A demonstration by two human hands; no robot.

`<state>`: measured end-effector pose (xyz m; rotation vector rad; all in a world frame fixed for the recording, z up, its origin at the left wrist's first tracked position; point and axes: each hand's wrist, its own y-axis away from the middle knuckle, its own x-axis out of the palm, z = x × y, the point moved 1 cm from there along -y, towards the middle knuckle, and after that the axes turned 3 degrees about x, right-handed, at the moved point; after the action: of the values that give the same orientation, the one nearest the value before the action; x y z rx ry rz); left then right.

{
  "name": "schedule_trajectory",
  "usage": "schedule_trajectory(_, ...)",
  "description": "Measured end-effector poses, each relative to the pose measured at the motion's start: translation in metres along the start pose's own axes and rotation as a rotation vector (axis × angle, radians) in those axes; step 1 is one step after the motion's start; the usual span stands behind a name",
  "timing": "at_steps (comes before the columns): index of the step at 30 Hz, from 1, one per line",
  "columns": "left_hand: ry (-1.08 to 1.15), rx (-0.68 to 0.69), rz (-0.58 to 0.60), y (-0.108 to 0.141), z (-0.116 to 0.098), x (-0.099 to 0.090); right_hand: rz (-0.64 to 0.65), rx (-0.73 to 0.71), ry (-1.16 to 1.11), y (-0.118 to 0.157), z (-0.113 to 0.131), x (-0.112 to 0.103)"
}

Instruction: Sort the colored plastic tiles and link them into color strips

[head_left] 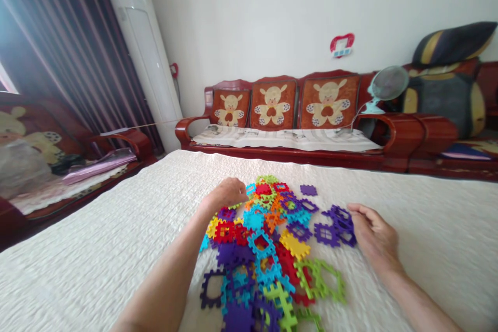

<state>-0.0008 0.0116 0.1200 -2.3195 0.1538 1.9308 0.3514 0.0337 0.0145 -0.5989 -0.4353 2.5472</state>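
Note:
A long heap of plastic interlocking tiles with notched edges lies on the pale quilted cover. They are purple, red, cyan, green, yellow and orange; some are solid and others have cut-out windows. My left hand (pixel 229 193) is at the heap's far left edge, fingers curled down beside a cyan tile (pixel 250 189). Whatever its fingertips hold is hidden. At the right, my right hand (pixel 375 236) has its thumb and fingers closed at the edge of a purple interlocking tile (pixel 342 222), among a small purple cluster. A solid purple tile (pixel 308 190) lies apart at the back.
The quilted cover (pixel 97 249) spreads around the heap. Behind it stands a wooden sofa (pixel 400 129) with bear-patterned cushions (pixel 272 104). A small fan (pixel 389 83) sits by its right armrest. Another wooden seat (pixel 132 140) is at the left, near a tall white cabinet unit (pixel 143 36).

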Motion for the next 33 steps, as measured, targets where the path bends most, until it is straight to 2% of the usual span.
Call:
schedule_trajectory(3, -0.199, -0.081, 0.096, 0.016, 0.006, 0.000, -0.018, -0.006, 0.003, -0.001, -0.001, 0.002)
schedule_trajectory(6, -0.280, -0.149, 0.133, 0.032, 0.009, 0.008, -0.002, -0.018, -0.001, 0.000, 0.000, 0.003)
schedule_trajectory(11, -0.263, -0.204, 0.069, 0.045, 0.014, 0.027, 0.011, -0.019, 0.013, 0.001, 0.005, 0.002)
schedule_trajectory(20, -0.099, -0.187, 0.046, 0.038, 0.040, 0.031, 0.027, 0.005, 0.007, 0.001, 0.004, 0.002)
schedule_trajectory(27, -0.087, -0.150, -0.015, 0.035, 0.036, 0.039, 0.033, 0.025, 0.020, -0.001, -0.002, 0.004)
schedule_trajectory(33, 0.055, -0.150, -0.020, 0.030, 0.046, 0.040, 0.040, 0.032, 0.040, -0.002, -0.005, 0.004)
